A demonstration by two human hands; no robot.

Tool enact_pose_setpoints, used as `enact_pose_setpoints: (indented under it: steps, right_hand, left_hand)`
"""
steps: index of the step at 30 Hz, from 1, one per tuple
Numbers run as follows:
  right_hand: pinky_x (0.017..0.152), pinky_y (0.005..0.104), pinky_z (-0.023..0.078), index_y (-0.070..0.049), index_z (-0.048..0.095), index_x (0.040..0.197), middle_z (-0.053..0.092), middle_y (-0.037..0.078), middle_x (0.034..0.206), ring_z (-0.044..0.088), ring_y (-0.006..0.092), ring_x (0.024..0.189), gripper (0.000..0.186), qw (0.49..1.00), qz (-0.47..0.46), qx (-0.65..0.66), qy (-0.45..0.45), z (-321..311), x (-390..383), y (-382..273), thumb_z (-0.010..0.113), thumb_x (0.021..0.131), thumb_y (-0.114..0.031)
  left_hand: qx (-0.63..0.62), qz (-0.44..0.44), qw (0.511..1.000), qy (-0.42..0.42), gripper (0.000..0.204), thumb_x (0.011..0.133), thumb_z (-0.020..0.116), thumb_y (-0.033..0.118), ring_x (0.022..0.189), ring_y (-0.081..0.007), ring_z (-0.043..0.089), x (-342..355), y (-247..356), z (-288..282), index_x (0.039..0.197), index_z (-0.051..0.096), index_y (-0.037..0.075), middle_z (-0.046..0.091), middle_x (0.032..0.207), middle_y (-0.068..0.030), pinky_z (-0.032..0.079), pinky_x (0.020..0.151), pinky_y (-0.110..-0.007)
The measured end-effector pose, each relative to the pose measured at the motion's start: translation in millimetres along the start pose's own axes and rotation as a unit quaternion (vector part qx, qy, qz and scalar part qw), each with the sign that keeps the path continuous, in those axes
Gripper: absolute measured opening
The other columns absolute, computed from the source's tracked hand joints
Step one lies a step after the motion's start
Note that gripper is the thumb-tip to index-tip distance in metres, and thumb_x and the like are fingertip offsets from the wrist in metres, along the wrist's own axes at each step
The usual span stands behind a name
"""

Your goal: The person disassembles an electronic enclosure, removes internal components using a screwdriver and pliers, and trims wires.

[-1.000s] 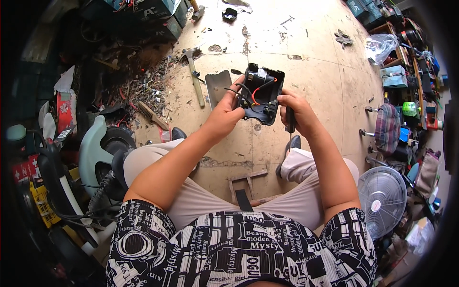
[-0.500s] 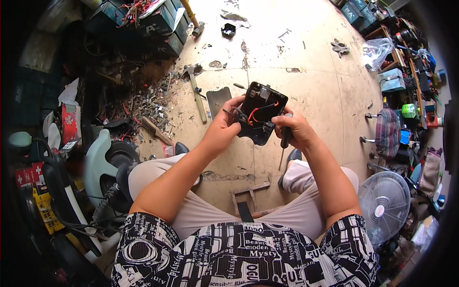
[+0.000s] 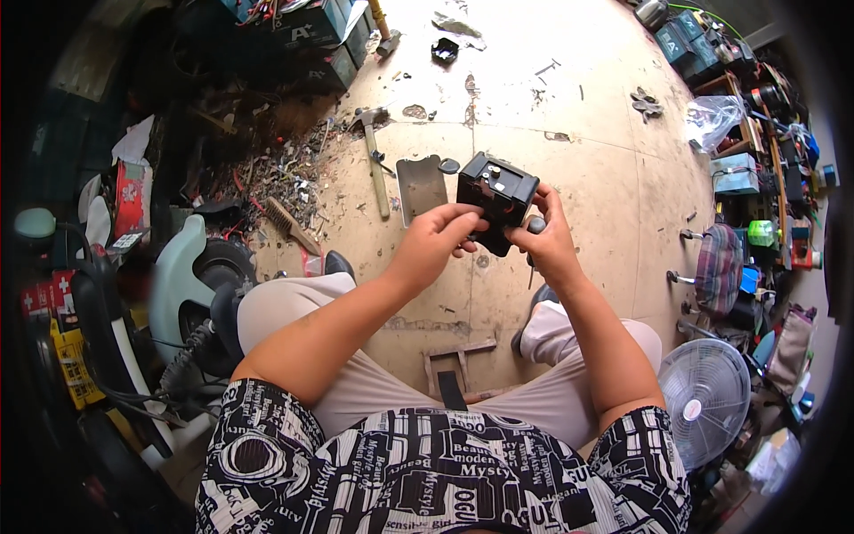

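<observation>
A black plastic casing point(image 3: 494, 191), box-shaped and hollow, is held up over the floor between my hands. It is tilted so the end with small metal fittings faces up. My right hand point(image 3: 550, 238) grips its right side and also holds a screwdriver point(image 3: 535, 224), shaft pointing down. My left hand point(image 3: 445, 233) is closed at the casing's near left part, thumb and fingers pinched together; what they pinch is hidden. A bit of red wire shows inside the casing, mostly covered. Left of the casing, a dark flat cover plate point(image 3: 420, 191) lies on the floor.
A hammer point(image 3: 375, 165), a brush point(image 3: 292, 226) and scattered debris point(image 3: 298, 178) lie to the left. Batteries point(image 3: 307, 40) are stacked at the far left. On the right stand a fan point(image 3: 703, 405), a plaid stool point(image 3: 719, 260) and cluttered shelves. A wooden frame point(image 3: 458, 356) lies between my legs.
The casing has been tipped, its fitted end now facing up and its inside mostly hidden. My left hand has moved from its left edge to its near part. The view has shifted slightly.
</observation>
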State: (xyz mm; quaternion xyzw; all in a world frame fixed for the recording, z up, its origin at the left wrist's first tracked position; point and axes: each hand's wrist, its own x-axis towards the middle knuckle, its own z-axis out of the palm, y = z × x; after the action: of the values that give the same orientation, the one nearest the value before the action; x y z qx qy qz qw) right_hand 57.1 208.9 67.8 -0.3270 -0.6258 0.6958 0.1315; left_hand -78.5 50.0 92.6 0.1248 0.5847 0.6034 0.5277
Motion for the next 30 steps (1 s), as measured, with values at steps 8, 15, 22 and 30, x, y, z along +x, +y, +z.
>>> enact_pose_setpoints:
  steps: [8, 15, 22, 30]
  right_hand:
    - [0.063, 0.0284, 0.047, -0.006, 0.041, 0.13, 0.056, 0.007, 0.097, 0.049, 0.0138, 0.067, 0.071, 0.967, -0.133, -0.208, 0.063, 24, -15, -2, 0.07, 0.066, -0.006]
    - [0.066, 0.0308, 0.048, -0.007, 0.039, 0.131, 0.05, 0.009, 0.114, 0.051, 0.0184, 0.072, 0.074, 0.938, -0.226, -0.245, 0.099, 34, -16, -1, 0.074, 0.065, -0.003]
    - [0.064, 0.0279, 0.048, -0.005, 0.049, 0.129, 0.046, 0.014, 0.127, 0.053, 0.0169, 0.069, 0.058, 0.927, -0.286, -0.241, 0.002, 45, -22, -22, 0.068, 0.075, 0.006]
    - [0.071, 0.0289, 0.046, 0.006, 0.062, 0.106, 0.066, 0.011, 0.093, 0.055, 0.015, 0.076, 0.032, 0.957, -0.198, 0.164, 0.133, -13, -15, -76, 0.046, 0.084, -0.011]
  left_hand:
    - [0.234, -0.006, 0.971, -0.047, 0.079, 0.086, 0.045, 0.072, 0.099, -0.0251, 0.063, 24, -3, -13, 0.111, 0.069, 0.001, 0.069, 0.099, -0.0154, 0.045, 0.09, -0.035]
    - [0.033, 0.073, 0.996, -0.044, 0.052, 0.085, 0.072, 0.042, 0.101, -0.0174, 0.06, 22, 13, -2, 0.118, 0.063, 0.003, 0.065, 0.108, -0.0087, 0.046, 0.087, -0.032]
    - [-0.145, 0.061, 0.988, 0.002, 0.048, 0.08, 0.077, 0.014, 0.096, -0.0157, 0.062, 19, 21, -9, 0.12, 0.051, 0.005, 0.061, 0.106, -0.0054, 0.053, 0.084, -0.03]
    - [0.038, 0.108, 0.992, 0.054, 0.053, 0.078, 0.08, 0.008, 0.095, -0.0142, 0.063, 20, 24, -32, 0.122, 0.051, 0.002, 0.063, 0.108, -0.0057, 0.054, 0.083, -0.029]
